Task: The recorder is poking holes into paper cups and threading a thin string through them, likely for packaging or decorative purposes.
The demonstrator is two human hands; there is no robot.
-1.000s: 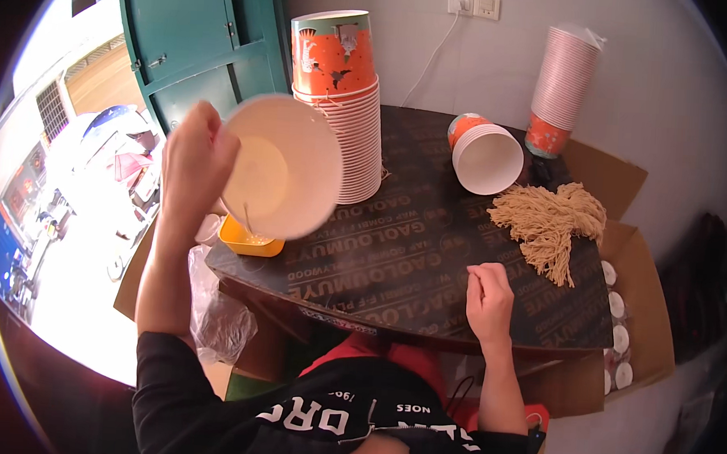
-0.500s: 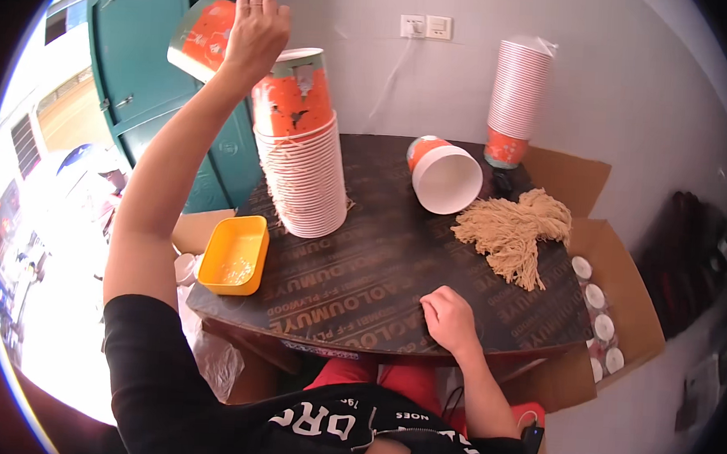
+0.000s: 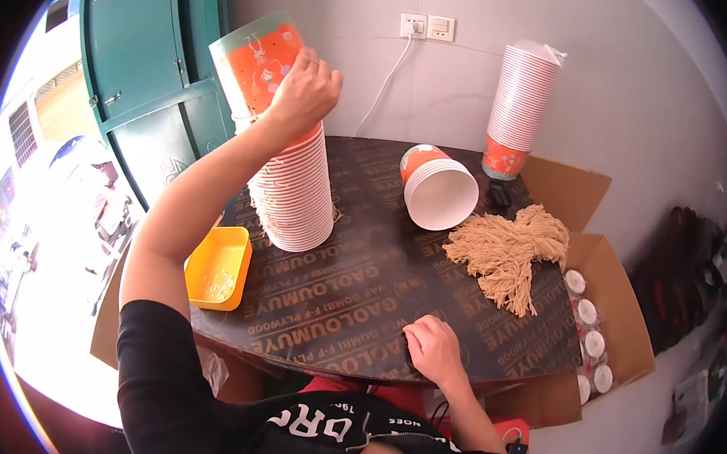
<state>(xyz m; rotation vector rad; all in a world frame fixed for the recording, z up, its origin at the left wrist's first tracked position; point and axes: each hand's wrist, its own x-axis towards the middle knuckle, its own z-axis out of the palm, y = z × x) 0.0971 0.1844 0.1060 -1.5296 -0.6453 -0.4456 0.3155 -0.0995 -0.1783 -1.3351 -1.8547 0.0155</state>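
While left hand (image 3: 307,88) grips cup (image 3: 261,57), right hand (image 3: 433,350) rests.

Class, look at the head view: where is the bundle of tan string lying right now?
The bundle of tan string lies on the right side of the dark table, just right of the tipped-over cup stack and beside the open cardboard box.

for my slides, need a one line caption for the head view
Left hand holds an orange paper bowl atop a tall stack of bowls; right hand rests on the dark round table.

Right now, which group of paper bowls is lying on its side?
The short orange stack at the table's middle: it lies tipped, white opening facing us. The tall stack under the left hand and the wall stack stand upright.
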